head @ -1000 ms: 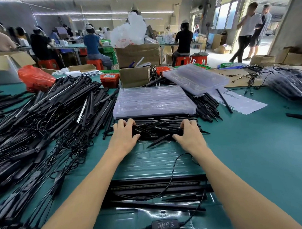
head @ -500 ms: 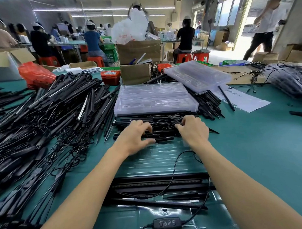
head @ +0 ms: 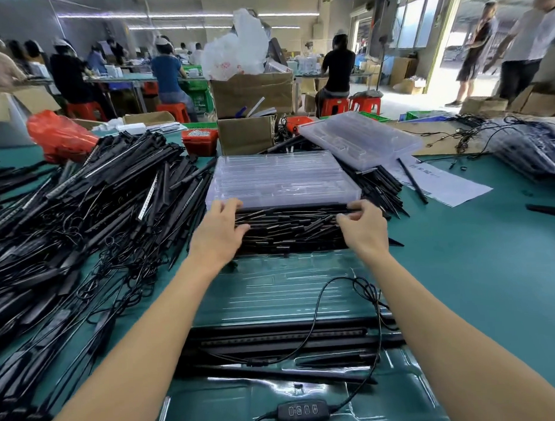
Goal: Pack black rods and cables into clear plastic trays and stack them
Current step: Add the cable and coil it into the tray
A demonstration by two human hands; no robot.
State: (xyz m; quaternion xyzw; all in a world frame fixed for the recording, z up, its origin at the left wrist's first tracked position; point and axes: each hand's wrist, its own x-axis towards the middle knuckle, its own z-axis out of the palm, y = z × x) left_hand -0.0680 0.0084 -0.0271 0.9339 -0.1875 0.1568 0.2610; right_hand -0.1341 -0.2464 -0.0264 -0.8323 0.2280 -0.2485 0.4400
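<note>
Head view: short black rods (head: 289,228) heaped crisscross.

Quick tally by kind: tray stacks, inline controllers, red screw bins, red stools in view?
Tray stacks: 2 (centre, tilted one at right)
Controllers: 1
Red bins: 1
Red stools: 4
Total: 8

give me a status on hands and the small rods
Left hand and right hand gripping ends of small black rod pile. Clear tray stack just behind. Nothing blocking.
</note>
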